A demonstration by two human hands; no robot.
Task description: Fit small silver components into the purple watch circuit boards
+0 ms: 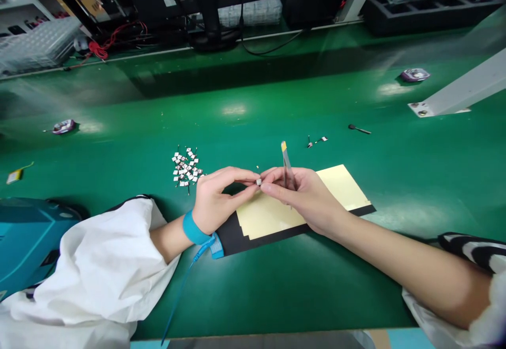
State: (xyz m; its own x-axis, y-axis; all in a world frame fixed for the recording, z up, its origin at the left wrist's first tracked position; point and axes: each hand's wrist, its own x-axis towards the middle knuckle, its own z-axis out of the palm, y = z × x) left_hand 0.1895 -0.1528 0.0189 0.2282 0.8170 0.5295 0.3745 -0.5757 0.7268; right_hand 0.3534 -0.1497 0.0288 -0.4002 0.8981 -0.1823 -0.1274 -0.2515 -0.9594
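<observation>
Between the fingertips of my left hand (221, 196) is a small white square part (259, 182), pinched above the yellow sheet. My right hand (312, 196) meets it there, thumb and forefinger at the part's right side. A pair of metal tweezers (288, 162) with a yellow end stands up out of my right hand, tucked in the fingers. Under both hands lies the yellow sheet (343, 185) on a black board (231, 235). Left of my left hand is a pile of similar small white parts (185, 167) with short dark leads. A blue wrist strap (193, 228) circles my left wrist.
A blue cord (179, 291) runs from the strap over the green table's (276, 296) front edge. Beyond my right hand lie two small parts (316, 141) and a dark little tool (359, 129). A white metal post (462, 85) stands at right, a teal machine (35, 238) at left.
</observation>
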